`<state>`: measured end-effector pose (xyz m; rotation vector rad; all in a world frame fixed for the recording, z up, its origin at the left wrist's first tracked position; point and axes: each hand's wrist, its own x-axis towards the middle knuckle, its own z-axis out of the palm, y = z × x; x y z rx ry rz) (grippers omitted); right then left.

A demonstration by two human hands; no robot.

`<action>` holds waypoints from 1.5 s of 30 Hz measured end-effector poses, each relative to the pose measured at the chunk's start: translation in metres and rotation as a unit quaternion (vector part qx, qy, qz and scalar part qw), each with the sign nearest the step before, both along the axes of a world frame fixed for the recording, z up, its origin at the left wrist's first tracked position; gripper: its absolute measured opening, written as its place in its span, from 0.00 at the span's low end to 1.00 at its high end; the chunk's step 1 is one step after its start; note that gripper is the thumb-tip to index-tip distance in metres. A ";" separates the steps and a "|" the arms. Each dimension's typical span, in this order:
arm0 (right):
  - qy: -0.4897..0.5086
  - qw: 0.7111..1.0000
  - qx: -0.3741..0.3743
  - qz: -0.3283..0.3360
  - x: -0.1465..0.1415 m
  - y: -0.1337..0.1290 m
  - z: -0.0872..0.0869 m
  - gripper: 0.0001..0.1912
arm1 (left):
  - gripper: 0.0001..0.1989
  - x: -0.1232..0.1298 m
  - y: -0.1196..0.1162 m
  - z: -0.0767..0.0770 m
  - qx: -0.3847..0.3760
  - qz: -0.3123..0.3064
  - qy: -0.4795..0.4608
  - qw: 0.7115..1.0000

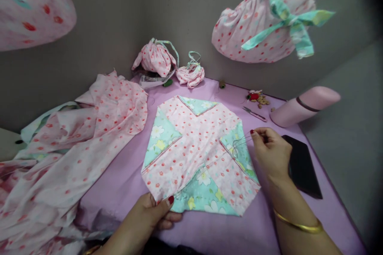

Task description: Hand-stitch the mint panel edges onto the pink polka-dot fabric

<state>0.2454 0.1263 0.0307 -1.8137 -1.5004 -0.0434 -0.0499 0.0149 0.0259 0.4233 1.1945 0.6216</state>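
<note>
Your folded fabric piece (197,153) lies centred on the table (257,231). Loose cloth (74,147) is heaped to its left; two small pouches (167,63) sit behind; a phone (302,167) lies right, a bottle (302,107) behind that.

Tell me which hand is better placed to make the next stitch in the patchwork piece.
Likely the right hand: it pinches the thread at the right edge of the patchwork piece. The left hand grips the near edge, holding the fabric flat on the purple table.
</note>
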 end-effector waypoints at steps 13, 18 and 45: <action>0.146 0.829 -0.260 0.472 -0.117 -0.078 0.012 0.11 | 0.13 -0.002 -0.002 -0.007 0.016 0.016 0.019 1.000; 0.151 0.817 -0.284 0.479 -0.117 -0.087 0.000 0.12 | 0.13 -0.005 0.000 -0.003 0.039 0.016 0.037 0.998; 0.042 0.831 -0.271 0.484 -0.124 -0.095 -0.006 0.12 | 0.10 -0.004 0.003 -0.002 0.035 0.022 0.035 0.999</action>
